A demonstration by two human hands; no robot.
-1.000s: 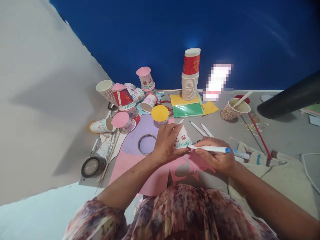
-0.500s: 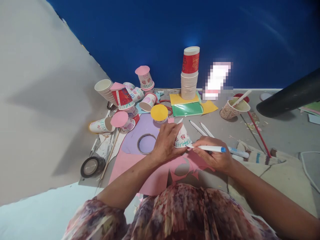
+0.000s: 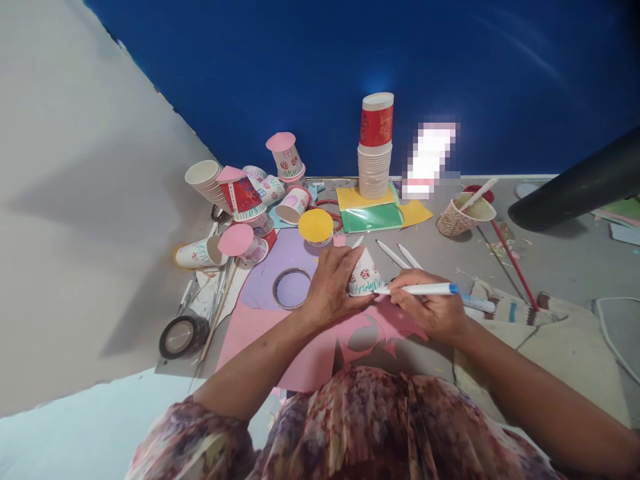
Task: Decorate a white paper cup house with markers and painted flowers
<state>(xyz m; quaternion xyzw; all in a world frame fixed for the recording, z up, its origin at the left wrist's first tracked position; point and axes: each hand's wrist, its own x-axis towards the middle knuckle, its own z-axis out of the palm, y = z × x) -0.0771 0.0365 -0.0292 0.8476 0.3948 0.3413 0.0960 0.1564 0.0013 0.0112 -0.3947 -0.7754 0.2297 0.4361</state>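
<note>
My left hand (image 3: 333, 283) is closed around a white paper cup (image 3: 366, 272) that carries red patterned spots and green strokes near its rim. In my right hand (image 3: 435, 310) is a white marker with a blue end (image 3: 425, 289), its tip at the cup's rim. Pink paper (image 3: 295, 343) with round cut-outs lies beneath both hands. Two more white markers (image 3: 391, 253) rest just beyond the cup. A roll of tape (image 3: 293, 289) sits on purple paper (image 3: 255, 280) left of my left hand.
Decorated paper cups (image 3: 243, 200), some with pink paper tops, crowd the left. A cup stack (image 3: 375, 170) stands on yellow and green sheets against the blue wall. To the right are a patterned cup with a stick (image 3: 457, 217), a black cylinder (image 3: 575, 193) and cream cloth (image 3: 550, 360).
The marker in my right hand has tilted slightly, its blue end rising and shifting a little right. My left hand keeps its hold on the cup. The whole view has shifted slightly.
</note>
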